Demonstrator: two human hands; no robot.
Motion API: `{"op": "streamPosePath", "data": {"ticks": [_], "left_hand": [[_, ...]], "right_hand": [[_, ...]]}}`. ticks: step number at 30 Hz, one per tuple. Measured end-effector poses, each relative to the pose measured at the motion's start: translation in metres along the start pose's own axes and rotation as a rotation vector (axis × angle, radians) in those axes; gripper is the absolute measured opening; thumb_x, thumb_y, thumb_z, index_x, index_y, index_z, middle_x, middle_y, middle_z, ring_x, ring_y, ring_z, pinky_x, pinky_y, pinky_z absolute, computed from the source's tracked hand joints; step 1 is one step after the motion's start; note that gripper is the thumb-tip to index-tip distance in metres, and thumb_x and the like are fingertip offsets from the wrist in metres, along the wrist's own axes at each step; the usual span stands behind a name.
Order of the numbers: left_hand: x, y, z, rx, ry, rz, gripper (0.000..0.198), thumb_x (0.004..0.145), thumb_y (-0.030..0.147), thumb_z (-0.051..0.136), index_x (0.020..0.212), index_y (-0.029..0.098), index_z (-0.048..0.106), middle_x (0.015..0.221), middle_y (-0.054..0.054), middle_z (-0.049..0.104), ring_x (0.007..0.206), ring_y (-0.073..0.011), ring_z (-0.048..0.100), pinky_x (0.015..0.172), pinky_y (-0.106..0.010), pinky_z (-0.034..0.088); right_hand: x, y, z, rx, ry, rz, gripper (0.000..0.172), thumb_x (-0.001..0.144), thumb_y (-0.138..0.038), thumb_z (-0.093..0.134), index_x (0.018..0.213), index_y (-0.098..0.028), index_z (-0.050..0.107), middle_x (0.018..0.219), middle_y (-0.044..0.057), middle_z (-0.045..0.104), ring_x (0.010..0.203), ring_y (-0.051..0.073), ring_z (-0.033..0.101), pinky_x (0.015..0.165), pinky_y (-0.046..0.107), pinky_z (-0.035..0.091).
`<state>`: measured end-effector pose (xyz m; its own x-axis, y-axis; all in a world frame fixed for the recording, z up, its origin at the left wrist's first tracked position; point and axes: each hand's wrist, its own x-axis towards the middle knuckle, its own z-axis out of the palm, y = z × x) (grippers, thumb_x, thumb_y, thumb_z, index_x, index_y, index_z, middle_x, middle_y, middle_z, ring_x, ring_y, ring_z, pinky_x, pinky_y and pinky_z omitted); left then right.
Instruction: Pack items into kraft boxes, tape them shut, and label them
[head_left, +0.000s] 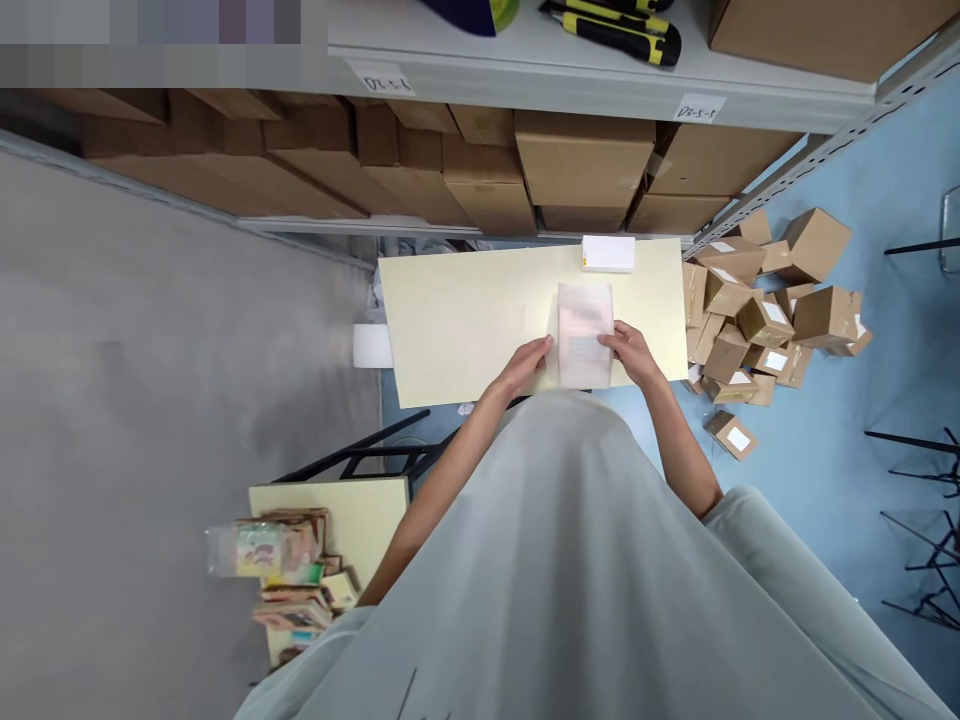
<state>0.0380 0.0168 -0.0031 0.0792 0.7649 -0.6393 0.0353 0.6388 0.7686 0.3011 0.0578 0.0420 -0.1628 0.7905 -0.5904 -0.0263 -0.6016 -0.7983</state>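
Observation:
A flat, pinkish packet in cloudy translucent wrapping [585, 335] lies over the pale yellow table [465, 310] in front of me. My right hand [632, 352] grips its right edge, thumb on top. At the opposite edge, my left hand [526, 366] has its fingers pinched together on what looks like the margin of the wrapping. What is inside the wrapping is too blurred to make out. Just beyond the packet, a small white box [608, 255] rests by the table's far edge.
Brown cartons [585, 160] fill the shelf behind the table; yellow-and-black utility knives [622, 30] lie on the shelf above. Several labelled parcels [765, 320] are heaped on the floor at right. A side table [367, 510] at lower left carries stacked books [296, 600].

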Motion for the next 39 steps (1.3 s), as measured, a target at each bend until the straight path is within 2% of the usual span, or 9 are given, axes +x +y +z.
{"op": "streamPosePath", "data": {"ticks": [3,6,12,19,21,25,30,35,39], "left_hand": [[-0.014,0.008,0.013,-0.192,-0.032,-0.034,0.079,0.071,0.088,0.088,0.111,0.020,0.083,0.111,-0.013,0.085,0.112,-0.0312,0.078,0.097,-0.040,0.062],[-0.022,0.011,0.016,-0.181,0.102,-0.025,0.075,0.061,0.081,0.096,0.104,0.021,0.083,0.109,-0.010,0.085,0.107,-0.0298,0.077,0.088,-0.038,0.062],[-0.040,0.006,0.008,-0.098,0.322,0.032,0.053,0.074,0.069,0.090,0.093,0.022,0.075,0.098,-0.006,0.079,0.099,-0.0255,0.074,0.080,-0.033,0.057],[-0.047,0.012,-0.006,-0.263,0.352,0.054,0.067,0.086,0.087,0.072,0.096,0.021,0.074,0.096,-0.008,0.076,0.089,-0.0222,0.072,0.077,-0.033,0.058],[-0.048,0.016,-0.012,-0.302,0.324,0.081,0.064,0.084,0.083,0.078,0.099,0.021,0.075,0.095,-0.007,0.076,0.088,-0.0213,0.071,0.076,-0.032,0.058],[-0.059,0.020,-0.033,-0.337,0.174,0.136,0.067,0.070,0.067,0.096,0.115,0.021,0.078,0.106,-0.007,0.081,0.098,-0.0235,0.073,0.084,-0.034,0.060],[-0.080,0.014,-0.072,-0.363,0.014,0.097,0.074,0.071,0.078,0.092,0.113,0.018,0.082,0.108,-0.009,0.084,0.100,-0.0265,0.077,0.087,-0.037,0.064],[-0.096,0.006,-0.121,-0.343,0.054,0.148,0.074,0.066,0.075,0.096,0.109,0.017,0.083,0.098,-0.009,0.084,0.093,-0.0262,0.077,0.079,-0.035,0.064],[-0.102,0.002,-0.164,-0.306,0.167,0.249,0.062,0.073,0.068,0.093,0.105,0.016,0.081,0.104,-0.010,0.085,0.093,-0.0259,0.078,0.074,-0.033,0.063]], "right_hand": [[-0.003,-0.006,-0.002,0.024,-0.050,0.015,0.047,0.072,-0.052,0.088,0.104,-0.022,0.070,0.108,0.004,0.081,0.094,0.020,0.072,0.079,0.029,0.056],[0.001,-0.002,0.003,0.000,-0.068,0.024,0.050,0.071,-0.056,0.088,0.102,-0.022,0.068,0.107,0.004,0.080,0.093,0.020,0.072,0.078,0.029,0.057],[0.008,0.009,0.024,-0.048,-0.133,0.038,0.064,0.069,-0.069,0.091,0.105,-0.023,0.065,0.102,0.006,0.082,0.088,0.021,0.073,0.074,0.031,0.058],[0.007,0.007,0.045,-0.063,-0.144,-0.060,0.064,0.072,-0.074,0.090,0.106,-0.024,0.070,0.092,0.003,0.081,0.086,0.022,0.073,0.071,0.031,0.058],[0.005,0.005,0.052,-0.057,-0.134,-0.064,0.066,0.071,-0.074,0.091,0.109,-0.024,0.072,0.095,0.004,0.082,0.088,0.023,0.074,0.071,0.031,0.058],[-0.006,0.003,0.080,-0.044,-0.145,-0.074,0.067,0.071,-0.075,0.093,0.111,-0.024,0.076,0.101,0.004,0.084,0.093,0.024,0.075,0.078,0.034,0.061],[-0.019,0.004,0.137,-0.101,-0.098,-0.119,0.068,0.077,-0.086,0.082,0.097,-0.022,0.072,0.086,0.002,0.077,0.091,0.023,0.072,0.078,0.032,0.060],[-0.020,0.006,0.192,-0.309,0.039,-0.168,0.070,0.086,-0.093,0.064,0.080,-0.024,0.059,0.072,0.000,0.062,0.079,0.019,0.063,0.066,0.029,0.051],[-0.028,0.004,0.234,-0.416,0.217,-0.336,0.058,0.091,-0.080,0.068,0.105,-0.024,0.068,0.106,0.009,0.078,0.096,0.023,0.071,0.083,0.035,0.060]]}}
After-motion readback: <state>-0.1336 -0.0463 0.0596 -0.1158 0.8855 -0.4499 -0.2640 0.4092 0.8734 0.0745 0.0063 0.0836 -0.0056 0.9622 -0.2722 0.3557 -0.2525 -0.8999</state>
